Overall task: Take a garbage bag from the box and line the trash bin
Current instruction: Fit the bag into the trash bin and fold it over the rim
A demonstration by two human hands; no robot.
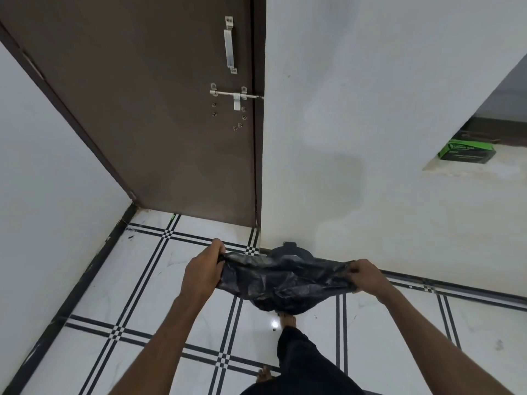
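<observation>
Both hands are closed on the garbage bag, the left hand pinching one end of its mouth and the right hand the other, so the black film hangs stretched between them above the tiled floor. Just behind the bag, against the white wall, a dark rounded shape pokes up; I take it for the trash bin, though the bag hides most of it. The green box sits well apart on a ledge to the right. To do this step well, I would open the mouth fully, lower the bag's bottom into the bin, then fold the edge evenly over the rim without tearing the thin plastic.
</observation>
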